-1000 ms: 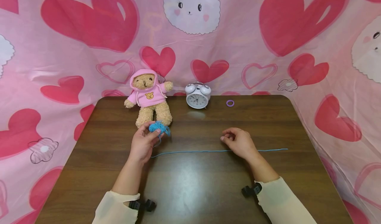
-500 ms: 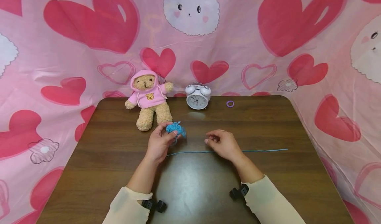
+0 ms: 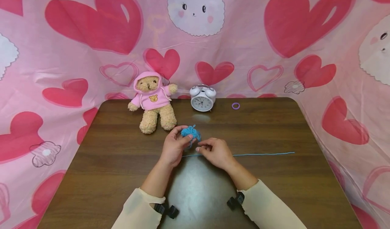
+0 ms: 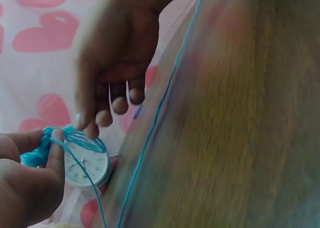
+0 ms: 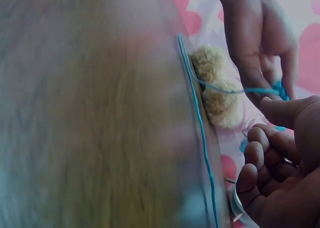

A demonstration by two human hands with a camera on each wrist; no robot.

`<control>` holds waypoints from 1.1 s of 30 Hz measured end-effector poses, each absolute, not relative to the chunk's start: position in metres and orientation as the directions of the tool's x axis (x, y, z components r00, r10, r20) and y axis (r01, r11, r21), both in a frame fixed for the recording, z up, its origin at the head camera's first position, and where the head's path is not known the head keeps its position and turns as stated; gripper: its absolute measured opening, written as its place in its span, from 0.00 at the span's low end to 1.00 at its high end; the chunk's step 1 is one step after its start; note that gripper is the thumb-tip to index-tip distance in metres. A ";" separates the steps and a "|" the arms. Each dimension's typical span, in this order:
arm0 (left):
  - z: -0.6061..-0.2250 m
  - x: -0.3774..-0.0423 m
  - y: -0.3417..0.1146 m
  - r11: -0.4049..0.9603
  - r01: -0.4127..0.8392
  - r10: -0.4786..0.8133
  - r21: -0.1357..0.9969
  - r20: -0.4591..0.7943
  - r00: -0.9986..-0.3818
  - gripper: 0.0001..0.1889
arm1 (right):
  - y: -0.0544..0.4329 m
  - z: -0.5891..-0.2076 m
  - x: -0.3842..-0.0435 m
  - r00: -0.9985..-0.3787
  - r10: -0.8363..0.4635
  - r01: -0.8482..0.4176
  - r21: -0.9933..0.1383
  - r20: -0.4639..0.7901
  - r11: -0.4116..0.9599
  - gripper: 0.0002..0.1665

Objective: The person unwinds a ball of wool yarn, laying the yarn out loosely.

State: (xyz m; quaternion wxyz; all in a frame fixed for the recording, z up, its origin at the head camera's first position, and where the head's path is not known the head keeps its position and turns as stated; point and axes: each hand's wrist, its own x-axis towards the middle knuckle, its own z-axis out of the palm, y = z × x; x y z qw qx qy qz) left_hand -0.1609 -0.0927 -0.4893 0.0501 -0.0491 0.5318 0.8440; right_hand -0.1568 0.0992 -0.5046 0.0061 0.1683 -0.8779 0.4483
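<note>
Pinches blue yarn (image 3: 190, 131) in left hand (image 3: 173, 149); holds right hand (image 3: 217, 153) loosely curled, gripping nothing, just beside. Could tangle loose loops (image 4: 87, 140) by tugging unevenly.

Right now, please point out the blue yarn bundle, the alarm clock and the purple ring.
Blue yarn bundle (image 3: 189, 131), head view: its wound strands.
Alarm clock (image 3: 202, 102), head view: its dial.
Purple ring (image 3: 236, 109), head view: lower rim.
</note>
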 end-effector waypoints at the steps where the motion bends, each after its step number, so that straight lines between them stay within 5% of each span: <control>1: -0.490 -0.161 -0.091 -0.434 -0.137 0.034 0.890 -0.136 -0.990 0.20 | 0.097 -0.504 -0.157 -0.945 -0.288 -0.296 -0.788 0.157 0.540 0.10; 15: -0.485 -0.159 -0.078 -0.453 -0.126 0.024 0.882 -0.129 -0.991 0.19 | 0.083 -0.502 -0.154 -0.974 -0.215 -0.158 -0.906 0.077 0.393 0.07; 33: -0.486 -0.164 -0.099 -0.487 -0.088 -0.083 0.869 -0.146 -0.986 0.17 | 0.108 -0.496 -0.147 -0.974 -0.207 -0.172 -0.883 0.087 0.438 0.03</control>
